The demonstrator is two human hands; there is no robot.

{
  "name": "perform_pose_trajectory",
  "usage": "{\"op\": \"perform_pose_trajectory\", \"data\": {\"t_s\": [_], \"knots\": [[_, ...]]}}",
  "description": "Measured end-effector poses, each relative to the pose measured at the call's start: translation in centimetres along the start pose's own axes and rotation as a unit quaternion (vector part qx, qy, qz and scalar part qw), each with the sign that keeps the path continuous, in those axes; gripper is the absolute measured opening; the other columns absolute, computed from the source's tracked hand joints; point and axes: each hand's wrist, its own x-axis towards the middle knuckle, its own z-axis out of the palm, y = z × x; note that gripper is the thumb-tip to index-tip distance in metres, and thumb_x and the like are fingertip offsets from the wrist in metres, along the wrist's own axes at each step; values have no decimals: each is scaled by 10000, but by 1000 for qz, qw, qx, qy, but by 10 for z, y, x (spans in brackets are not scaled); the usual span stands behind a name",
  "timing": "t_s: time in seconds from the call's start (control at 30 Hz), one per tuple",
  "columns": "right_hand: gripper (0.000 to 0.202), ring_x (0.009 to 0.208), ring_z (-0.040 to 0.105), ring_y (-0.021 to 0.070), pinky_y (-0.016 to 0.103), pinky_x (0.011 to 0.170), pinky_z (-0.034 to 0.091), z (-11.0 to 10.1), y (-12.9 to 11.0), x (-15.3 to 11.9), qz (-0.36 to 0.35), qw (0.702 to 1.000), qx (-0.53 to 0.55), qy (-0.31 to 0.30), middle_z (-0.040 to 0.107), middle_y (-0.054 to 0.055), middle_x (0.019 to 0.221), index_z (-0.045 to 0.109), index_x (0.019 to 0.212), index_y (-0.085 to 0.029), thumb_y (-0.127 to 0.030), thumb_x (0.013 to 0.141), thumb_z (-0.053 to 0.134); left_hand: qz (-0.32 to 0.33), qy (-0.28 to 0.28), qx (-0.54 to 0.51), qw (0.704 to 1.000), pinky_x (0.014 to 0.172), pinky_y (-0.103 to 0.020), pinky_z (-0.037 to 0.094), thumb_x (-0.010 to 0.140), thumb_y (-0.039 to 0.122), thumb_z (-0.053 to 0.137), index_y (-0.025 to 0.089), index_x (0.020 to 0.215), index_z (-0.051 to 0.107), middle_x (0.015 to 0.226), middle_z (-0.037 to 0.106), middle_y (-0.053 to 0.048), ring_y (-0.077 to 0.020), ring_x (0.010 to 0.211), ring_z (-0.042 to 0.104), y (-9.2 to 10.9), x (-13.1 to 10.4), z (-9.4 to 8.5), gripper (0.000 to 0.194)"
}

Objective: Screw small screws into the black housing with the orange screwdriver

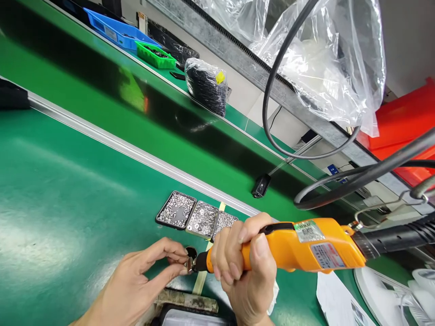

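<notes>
The right hand [246, 267] was clenched around the rigid orange screwdriver [306, 246], probably weighty. The left hand [142, 276] pinched a tiny metal part [189, 262], likely slippery, by its edges.

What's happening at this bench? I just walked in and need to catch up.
A person is at a green bench. The right hand grips an orange electric screwdriver, its tip pointed at a small metal part pinched in the left hand. Just beyond sit three small trays of screws and washers. A black cable loops overhead, and a bag of black parts rests farther back.
</notes>
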Motion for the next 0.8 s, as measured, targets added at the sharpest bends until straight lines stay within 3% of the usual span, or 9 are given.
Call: {"op": "perform_pose_trajectory", "data": {"t_s": [0.4,0.53,0.63,0.8], "knots": [[136,424,286,57,131,450,371,1,6,0,3,1000,-5,-22,361,-105,560,659,1004,-259,-306,1103,578,63,4,52,997,751,-103,593,943,430,709,341,938,786,906,806,54,-127,783,791,-4,-9,0,117],[121,412,290,56,136,444,380,2,8,-1,1,1000,-13,-24,364,-109,553,653,1008,-262,-297,1099,582,35,11,46,998,685,-121,616,948,425,700,326,977,767,933,797,49,-129,801,793,-8,-13,0,123],[115,416,302,53,134,453,384,1,10,-1,3,1000,-7,-30,372,-107,557,662,1028,-259,-274,1101,575,24,-16,53,998,645,-126,624,979,420,677,342,1099,734,980,796,53,-131,855,798,-12,-15,-2,154],[164,420,298,61,132,448,382,2,10,-1,7,1000,5,-24,365,-103,544,631,951,-240,-271,1099,565,125,-33,96,987,719,-115,630,1027,348,648,406,1290,627,985,802,106,-101,875,792,-13,-11,-8,269]]}}
